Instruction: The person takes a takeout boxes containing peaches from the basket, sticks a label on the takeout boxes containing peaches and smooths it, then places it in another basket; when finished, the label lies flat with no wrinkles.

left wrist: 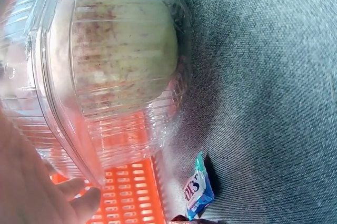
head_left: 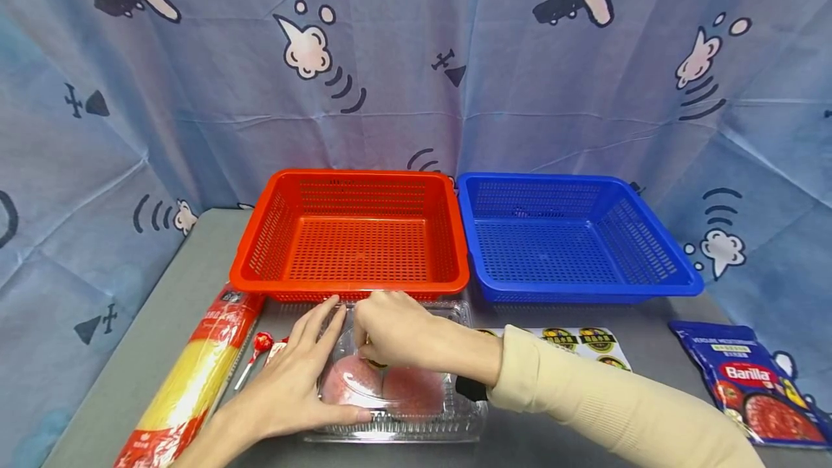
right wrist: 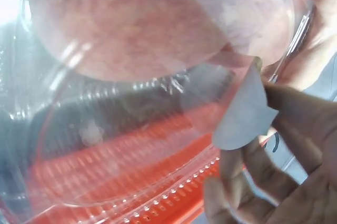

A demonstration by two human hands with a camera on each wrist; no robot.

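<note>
A clear plastic clamshell box (head_left: 464, 425) with pinkish peaches (head_left: 414, 390) inside lies at the front of the table. My left hand (head_left: 295, 385) rests along its left side with fingers spread and fairly straight; the left wrist view shows those fingers (left wrist: 84, 203) beside the box's rim. Over the lid, my right hand (head_left: 396, 327) pinches a sticker between thumb and finger. The right wrist view shows the sticker's (right wrist: 245, 116) white back, curled away from the lid. How much of it touches the plastic I cannot tell.
Behind the box stand a red basket (head_left: 351, 286) and a blue basket (head_left: 585, 287). To the left lie a noodle pack (head_left: 195, 374), a lollipop (head_left: 262, 342) and a small wrapped candy (left wrist: 199, 188). Rightward are a sheet of round labels (head_left: 614, 345) and a Barilla pouch (head_left: 747, 381).
</note>
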